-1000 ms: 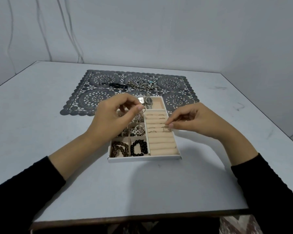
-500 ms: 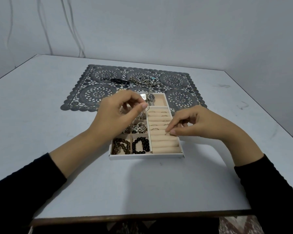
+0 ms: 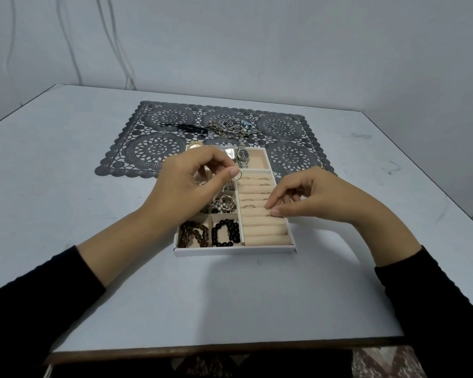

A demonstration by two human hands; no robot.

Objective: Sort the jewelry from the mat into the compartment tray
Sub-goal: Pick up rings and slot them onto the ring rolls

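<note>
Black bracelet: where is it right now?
Head view: the black bracelet lies in the tray's near-row compartment, between the brown bracelet on its left and the ring rolls on its right.

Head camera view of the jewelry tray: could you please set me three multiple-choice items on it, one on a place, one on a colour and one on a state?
1. Where do the two dark beaded bracelets lie?
A. on the grey lace mat
B. in the nearest compartments of the white compartment tray
C. in the tray's far row

2. What colour is the tray's soft lining?
A. beige
B. green
C. red

3. What is the left hand doing?
A. lying flat on the table
B. pinching a thin metal ring
C. gripping a watch

Key: B, as the bracelets fill the two near-left compartments; A, as the padded rolls and compartment floors are beige; B, as thumb and forefinger close on the ring.
</note>
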